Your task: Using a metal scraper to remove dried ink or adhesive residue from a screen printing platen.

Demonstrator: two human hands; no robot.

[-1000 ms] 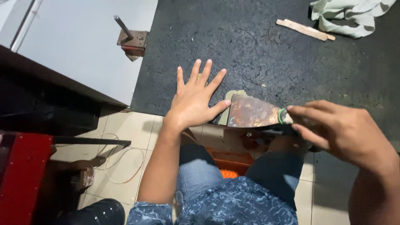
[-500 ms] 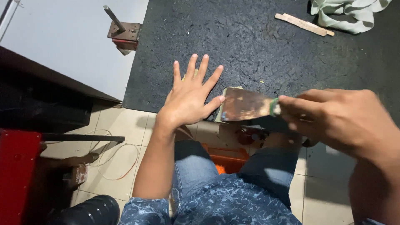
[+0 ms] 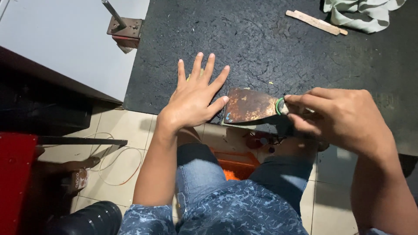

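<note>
A wide black rubber mat (image 3: 270,48) covers the work surface, with a pale grey panel (image 3: 56,43) to its left. Below, the person's blue jeans (image 3: 204,174) show over a tiled floor (image 3: 117,130). The left hand (image 3: 193,98) lies flat on the mat's near edge, palm down, fingers spread and holding nothing. The right hand (image 3: 339,117) pinches the handle end of a rusty scraper (image 3: 250,105), whose broad blade lies at the mat's edge, touching the left thumb. A crumpled green cloth (image 3: 365,13) and a wooden stick (image 3: 315,22) lie at the far right.
</note>
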